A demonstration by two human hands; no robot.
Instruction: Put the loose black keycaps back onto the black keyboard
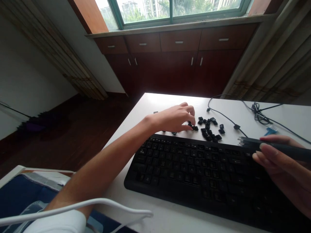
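Black keys (pixel 207 131) lie at twelve o'clock from the keyboard (pixel 170 160), likely for easy reach; your left hand (pixel 177 118) curls over some, pinch unclear. Your right hand (pixel 284 166) pinches a tool (pixel 252 142), tip free.

We recorded a black keyboard (pixel 179 155) bearing pale legends and loose keycaps (pixel 206 132) of the same black. The tool (pixel 252 143) was charcoal with a silvery tip. We noted a plain white table (pixel 123 176), a black cable (pixel 256 110) and a blue piece (pixel 270 131). We found the cabinet (pixel 179 72) dark reddish brown, its handles pale, and the window frame (pixel 148 23) green.
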